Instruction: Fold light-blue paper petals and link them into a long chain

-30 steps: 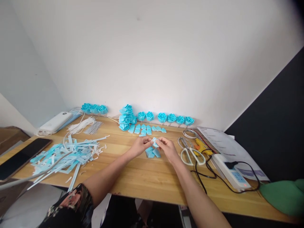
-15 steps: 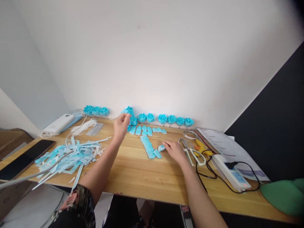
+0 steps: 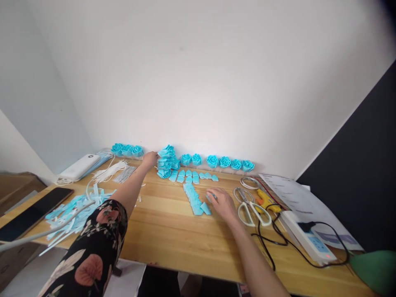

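Note:
My left hand [image 3: 150, 160] is at the left edge of a stack of blue fabric flowers [image 3: 166, 162] by the wall. Its fingers are bent together against the stack, and what the tips pinch is hidden. My right hand [image 3: 223, 202] is low over the table, fingers curled over a small blue fabric piece [image 3: 211, 196] that is mostly covered. Left of it lies an overlapping strip of blue petal pieces [image 3: 192, 199], with one loose petal piece [image 3: 206, 208] at its lower end. Short rows of cut petals [image 3: 188, 176] lie beyond the strip.
Finished blue flowers [image 3: 224, 162] line the wall. Scissors [image 3: 250, 208], a yellow glue gun [image 3: 265, 201], black cable and a power strip [image 3: 309, 239] are on the right. Blue-white scraps [image 3: 72, 212], a phone [image 3: 35, 212] and a white power bank [image 3: 78, 167] are on the left.
My left hand has gone from in front of the flower stack to its left side, with the arm stretched further out. My right hand has settled lower over the blue piece. The view has tilted slightly.

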A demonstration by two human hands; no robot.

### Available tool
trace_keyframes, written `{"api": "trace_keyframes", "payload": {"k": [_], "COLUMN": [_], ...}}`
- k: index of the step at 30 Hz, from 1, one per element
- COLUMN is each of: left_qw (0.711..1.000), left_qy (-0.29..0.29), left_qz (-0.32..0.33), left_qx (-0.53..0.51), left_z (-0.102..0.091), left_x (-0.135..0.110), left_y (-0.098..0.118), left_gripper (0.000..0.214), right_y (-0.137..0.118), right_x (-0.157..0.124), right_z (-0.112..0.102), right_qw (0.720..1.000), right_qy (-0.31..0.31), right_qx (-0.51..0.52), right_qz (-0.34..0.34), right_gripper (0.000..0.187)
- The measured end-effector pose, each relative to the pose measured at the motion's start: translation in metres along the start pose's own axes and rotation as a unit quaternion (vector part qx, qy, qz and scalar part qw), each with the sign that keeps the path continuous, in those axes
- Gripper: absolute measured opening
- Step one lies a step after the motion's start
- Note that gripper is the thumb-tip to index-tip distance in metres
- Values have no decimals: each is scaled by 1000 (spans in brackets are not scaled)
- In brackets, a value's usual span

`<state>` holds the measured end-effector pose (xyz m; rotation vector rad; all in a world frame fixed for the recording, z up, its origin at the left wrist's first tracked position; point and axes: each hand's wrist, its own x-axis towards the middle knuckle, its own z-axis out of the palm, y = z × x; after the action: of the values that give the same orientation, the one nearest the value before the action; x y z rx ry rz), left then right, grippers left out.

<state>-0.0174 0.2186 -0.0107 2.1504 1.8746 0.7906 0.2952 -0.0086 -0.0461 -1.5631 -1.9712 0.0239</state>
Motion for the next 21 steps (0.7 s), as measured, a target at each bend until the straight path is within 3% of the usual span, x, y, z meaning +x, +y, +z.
{"api": "trace_keyframes", "payload": {"k": [6,11,15,17,21], "left_qw": [1000,997,988,978,951], "left_qy": [-12,44,117,147,105], "left_qz": [16,28,44,94,238], "left_qx": [-9,-61,-88,-112,-166], "left_z": [0,-19,-42,-53,-61], "left_x": [10,9,-4,-22,-78], "left_y": [-5,1,32,55,96], "left_gripper": [27,33,37,34,33], "right_y": [1,3,4,1,-12], "right_x": [1,1,2,2,0], "right_z": [1,4,3,0,-10], "right_qw": [1000,1000,998,993,980], "right_qy": [-1,9,63,110,191], "right_qx": [-2,11,23,33,54], "right_qz": [0,-2,4,2,-2], "right_gripper": [24,25,29,31,41]}}
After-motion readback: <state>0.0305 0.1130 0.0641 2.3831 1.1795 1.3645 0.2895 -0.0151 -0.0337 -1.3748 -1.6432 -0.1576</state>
